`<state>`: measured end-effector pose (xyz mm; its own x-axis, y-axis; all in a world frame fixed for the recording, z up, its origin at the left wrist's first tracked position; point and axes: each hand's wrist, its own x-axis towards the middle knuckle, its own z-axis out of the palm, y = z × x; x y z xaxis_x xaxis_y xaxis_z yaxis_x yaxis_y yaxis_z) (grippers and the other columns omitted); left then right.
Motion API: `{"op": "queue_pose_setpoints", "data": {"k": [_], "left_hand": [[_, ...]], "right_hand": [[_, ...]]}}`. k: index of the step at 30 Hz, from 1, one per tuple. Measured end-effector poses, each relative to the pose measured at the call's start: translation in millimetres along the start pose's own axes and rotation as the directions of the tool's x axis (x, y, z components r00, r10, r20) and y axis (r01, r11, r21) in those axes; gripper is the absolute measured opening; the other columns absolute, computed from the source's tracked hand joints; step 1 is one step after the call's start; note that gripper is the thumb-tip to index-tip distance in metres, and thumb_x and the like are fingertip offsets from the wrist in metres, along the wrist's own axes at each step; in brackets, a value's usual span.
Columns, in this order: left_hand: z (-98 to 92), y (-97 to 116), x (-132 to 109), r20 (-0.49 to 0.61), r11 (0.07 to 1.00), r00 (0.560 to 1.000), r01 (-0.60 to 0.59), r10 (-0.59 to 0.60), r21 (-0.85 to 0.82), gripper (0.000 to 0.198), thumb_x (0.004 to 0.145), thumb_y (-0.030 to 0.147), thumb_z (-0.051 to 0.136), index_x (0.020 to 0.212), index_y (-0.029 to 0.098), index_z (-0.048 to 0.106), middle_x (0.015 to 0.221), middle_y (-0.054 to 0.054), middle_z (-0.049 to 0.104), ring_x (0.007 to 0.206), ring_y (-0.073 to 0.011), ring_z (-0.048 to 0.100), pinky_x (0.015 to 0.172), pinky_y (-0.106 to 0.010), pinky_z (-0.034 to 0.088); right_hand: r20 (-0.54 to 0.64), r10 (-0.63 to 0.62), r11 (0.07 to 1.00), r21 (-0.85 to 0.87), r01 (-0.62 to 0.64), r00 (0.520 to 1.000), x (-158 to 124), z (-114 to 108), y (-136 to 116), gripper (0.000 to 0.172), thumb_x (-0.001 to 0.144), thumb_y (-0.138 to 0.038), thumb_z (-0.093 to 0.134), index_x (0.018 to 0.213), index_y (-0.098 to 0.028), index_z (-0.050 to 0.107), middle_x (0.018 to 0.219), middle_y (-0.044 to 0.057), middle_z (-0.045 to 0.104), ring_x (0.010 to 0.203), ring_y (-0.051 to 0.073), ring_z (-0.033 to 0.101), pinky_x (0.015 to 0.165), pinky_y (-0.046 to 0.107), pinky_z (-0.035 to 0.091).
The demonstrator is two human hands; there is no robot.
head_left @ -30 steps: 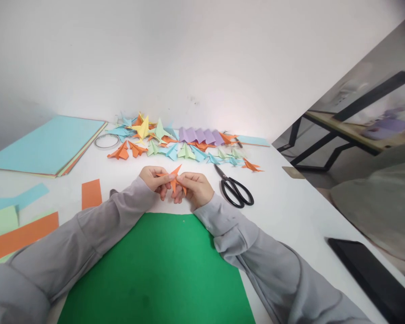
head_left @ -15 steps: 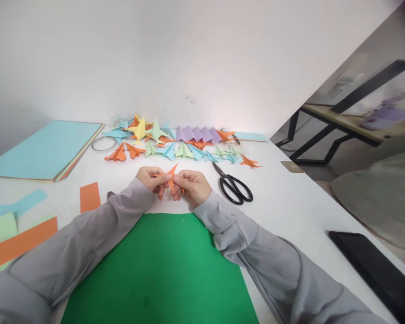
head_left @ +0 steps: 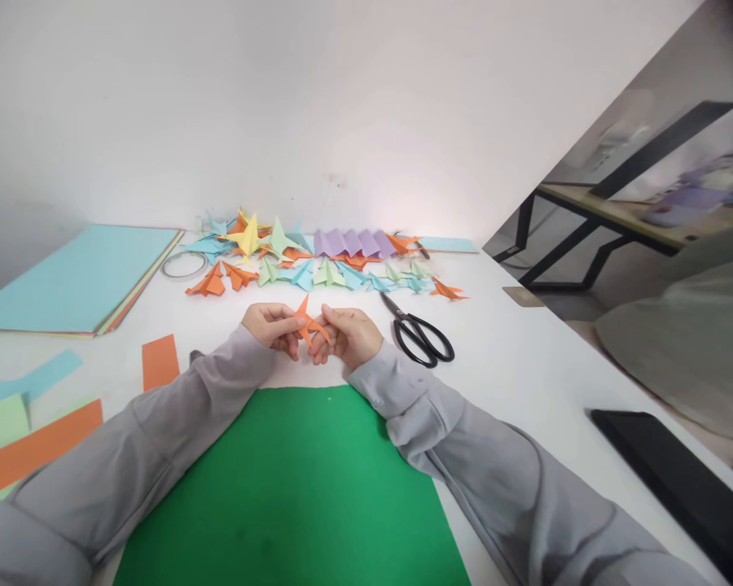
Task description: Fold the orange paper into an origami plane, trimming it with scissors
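Observation:
Above the green sheet's far edge, my left hand (head_left: 276,327) pinches an orange origami figure (head_left: 306,322) between thumb and fingers. The folded paper has several narrow points, one standing up and one curving to the right. My right hand (head_left: 351,334) is close against its right side. Its thumb is raised off the paper, while its fingers curl behind the right point, partly hidden. Black-handled scissors (head_left: 424,340) lie to the right of my right hand. A green sheet (head_left: 293,488) is spread between my forearms.
Folded paper figures (head_left: 328,273) in several colours line the back by the wall, with a pleated purple paper (head_left: 354,242). At left are a paper stack (head_left: 79,277), a wire coil (head_left: 184,264) and cut strips (head_left: 40,443). A black flat device (head_left: 665,480) lies at right.
My right thumb has lifted off the orange origami figure, which both hands pinched before. The figure has turned, showing more of its right point. The view has shifted slightly.

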<state>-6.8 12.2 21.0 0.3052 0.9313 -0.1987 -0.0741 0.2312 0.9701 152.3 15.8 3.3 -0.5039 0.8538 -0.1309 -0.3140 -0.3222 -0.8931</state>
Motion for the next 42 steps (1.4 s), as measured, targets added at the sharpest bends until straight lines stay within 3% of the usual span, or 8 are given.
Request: {"op": "queue_pose_setpoints", "data": {"k": [7, 13, 18, 25, 34, 42], "left_hand": [[-1.4, -4.8, 2.3, 0.016, 0.999, 0.999, -0.043, 0.043, 0.005, 0.039, 0.047, 0.039, 0.081, 0.057, 0.01, 0.056, 0.041, 0.0, 0.059, 0.032, -0.0113, 0.053, 0.034, -0.021, 0.045], [-4.4, -11.3, 7.0, 0.074, 0.997, 0.995, -0.067, 0.064, 0.043, 0.045, 0.045, 0.045, 0.079, 0.056, 0.01, 0.054, 0.042, -0.001, 0.06, 0.031, -0.0118, 0.053, 0.032, -0.021, 0.045], [-1.8, -9.9, 6.6, 0.067, 0.999, 0.996, -0.051, 0.051, 0.002, 0.043, 0.048, 0.043, 0.08, 0.062, 0.011, 0.054, 0.043, -0.002, 0.061, 0.034, -0.0132, 0.056, 0.034, -0.021, 0.046], [1.3, -6.1, 1.4, 0.033, 0.998, 0.998, -0.056, 0.056, -0.003, 0.038, 0.051, 0.04, 0.079, 0.055, 0.01, 0.056, 0.044, -0.001, 0.059, 0.034, -0.0121, 0.055, 0.035, -0.022, 0.047], [0.5, -3.2, 0.1, 0.249, 0.993, 0.965, 0.101, -0.083, -0.06, 0.036, 0.05, 0.04, 0.078, 0.056, 0.009, 0.06, 0.044, -0.003, 0.061, 0.037, -0.0143, 0.057, 0.034, -0.021, 0.044], [-2.1, -1.8, -0.8, 0.255, 0.995, 0.963, 0.097, -0.086, -0.028, 0.026, 0.061, 0.033, 0.072, 0.058, 0.009, 0.062, 0.043, -0.003, 0.06, 0.033, -0.0109, 0.054, 0.036, -0.018, 0.04]], "right_hand": [[-0.043, -0.075, 0.99, -0.121, 0.069, 0.996, 0.2, 3.2, 6.1, 0.041, 0.051, -0.045, 0.078, 0.062, -0.013, 0.055, 0.045, 0.002, 0.064, 0.035, 0.013, 0.058, 0.034, 0.019, 0.045], [0.019, -0.12, 0.985, -0.12, 0.122, 0.993, 1.2, 0.7, 8.1, 0.037, 0.054, -0.043, 0.077, 0.06, -0.014, 0.054, 0.044, 0.001, 0.063, 0.033, 0.011, 0.056, 0.032, 0.017, 0.04], [-0.031, -0.167, 0.985, -0.057, 0.165, 0.985, 2.0, 2.1, 8.7, 0.033, 0.055, -0.04, 0.076, 0.059, -0.015, 0.055, 0.043, -0.001, 0.062, 0.032, 0.011, 0.055, 0.032, 0.017, 0.04], [-0.07, -0.193, 0.979, -0.076, 0.187, 0.979, -0.7, 5.8, 5.5, 0.035, 0.059, -0.045, 0.072, 0.057, -0.016, 0.053, 0.042, 0.0, 0.061, 0.032, 0.011, 0.054, 0.032, 0.018, 0.039], [-0.102, -0.186, 0.942, -0.301, 0.148, 0.977, -6.8, 9.1, 2.7, 0.046, 0.06, -0.055, 0.067, 0.047, -0.016, 0.048, 0.027, -0.005, 0.046, 0.02, 0.004, 0.032, 0.025, 0.016, 0.02], [-0.123, -0.173, 0.964, -0.227, 0.142, 0.977, -4.4, 8.6, 4.0, 0.046, 0.061, -0.055, 0.067, 0.044, -0.017, 0.046, 0.022, -0.007, 0.038, 0.02, 0.003, 0.024, 0.026, 0.018, 0.014]]}}
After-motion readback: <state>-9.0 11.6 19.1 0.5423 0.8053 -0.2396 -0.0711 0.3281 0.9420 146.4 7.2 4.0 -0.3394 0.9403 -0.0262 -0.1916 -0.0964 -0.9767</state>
